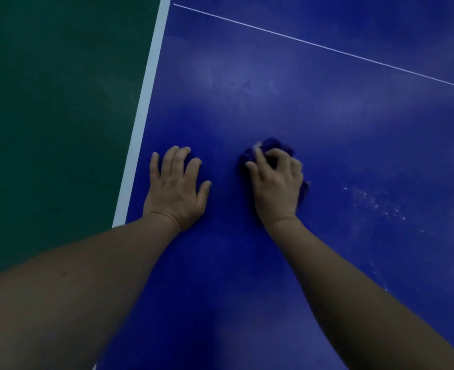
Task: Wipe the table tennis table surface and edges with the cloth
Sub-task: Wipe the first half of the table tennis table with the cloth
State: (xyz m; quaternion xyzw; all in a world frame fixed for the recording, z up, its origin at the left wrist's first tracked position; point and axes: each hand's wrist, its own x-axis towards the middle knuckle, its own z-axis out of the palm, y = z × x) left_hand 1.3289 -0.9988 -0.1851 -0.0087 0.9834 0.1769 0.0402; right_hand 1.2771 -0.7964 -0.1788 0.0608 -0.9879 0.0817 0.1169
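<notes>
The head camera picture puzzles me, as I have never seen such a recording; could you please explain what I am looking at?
There is no machine here: a person wears a wide-angle camera on the head, so you look forward and down along their two bare arms. The big blue surface is a table tennis table, with a white edge stripe on the left and a thin white line crossing farther away. Beyond the edge lies a green floor. The left hand rests flat on the table, holding nothing. The right hand grips a bunched dark blue cloth against the surface. Pale specks, perhaps dust, lie to the right of it.
</notes>
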